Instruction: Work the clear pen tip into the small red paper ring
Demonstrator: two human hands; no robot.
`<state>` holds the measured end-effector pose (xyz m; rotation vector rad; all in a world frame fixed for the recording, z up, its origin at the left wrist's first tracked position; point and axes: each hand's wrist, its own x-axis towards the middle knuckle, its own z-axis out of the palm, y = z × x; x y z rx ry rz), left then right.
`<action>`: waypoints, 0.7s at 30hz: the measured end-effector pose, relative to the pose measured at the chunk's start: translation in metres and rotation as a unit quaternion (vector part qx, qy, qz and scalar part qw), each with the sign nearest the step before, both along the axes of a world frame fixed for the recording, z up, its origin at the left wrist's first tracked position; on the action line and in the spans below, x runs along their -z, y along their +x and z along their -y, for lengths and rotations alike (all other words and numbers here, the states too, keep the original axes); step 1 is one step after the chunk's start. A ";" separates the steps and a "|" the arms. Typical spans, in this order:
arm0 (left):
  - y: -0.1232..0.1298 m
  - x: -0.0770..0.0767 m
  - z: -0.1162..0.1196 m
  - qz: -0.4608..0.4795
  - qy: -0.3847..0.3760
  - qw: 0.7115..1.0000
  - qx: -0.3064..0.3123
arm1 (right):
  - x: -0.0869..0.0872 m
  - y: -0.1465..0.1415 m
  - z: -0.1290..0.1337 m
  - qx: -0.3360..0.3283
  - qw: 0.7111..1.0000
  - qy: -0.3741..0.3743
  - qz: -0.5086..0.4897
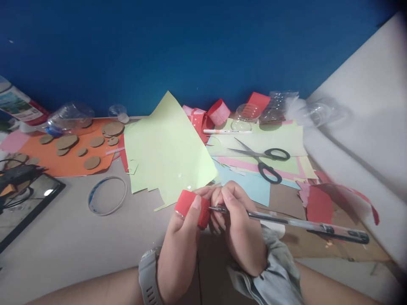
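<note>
My left hand (186, 235) is closed around a small red paper-covered piece (186, 202), its thumb pressing on the front. In my right hand (240, 224) a clear-barrelled pen (292, 222) is gripped near its tip, the barrel stretching out to the right. The pen's point is at the right edge of the red piece; whether it touches cannot be made out. Both hands are close together at the front of the table. Just beyond them lies a large pale green paper sheet (165, 148) with a ragged cut lower edge.
Black-handled scissors (260, 156) lie on coloured papers to the right. Brown cardboard discs (67, 142) rest on orange paper (104, 163) at left. A tape ring (92, 203), a dark-framed tablet-like object (34, 207), clear plastic bottle pieces (71, 116) and a blue wall (190, 51) surround the workspace.
</note>
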<state>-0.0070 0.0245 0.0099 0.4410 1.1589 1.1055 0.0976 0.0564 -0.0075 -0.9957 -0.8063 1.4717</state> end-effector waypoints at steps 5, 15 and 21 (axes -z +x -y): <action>0.003 0.001 -0.001 0.015 0.030 0.999 -0.006 | -0.001 0.002 -0.005 -0.024 1.000 0.007 0.005; 0.003 -0.007 -0.003 0.086 -0.037 0.995 -0.042 | -0.007 0.004 0.002 -0.013 0.986 0.077 0.150; 0.004 -0.010 -0.002 0.073 -0.053 0.995 -0.042 | -0.005 0.006 0.004 -0.017 0.984 0.081 0.156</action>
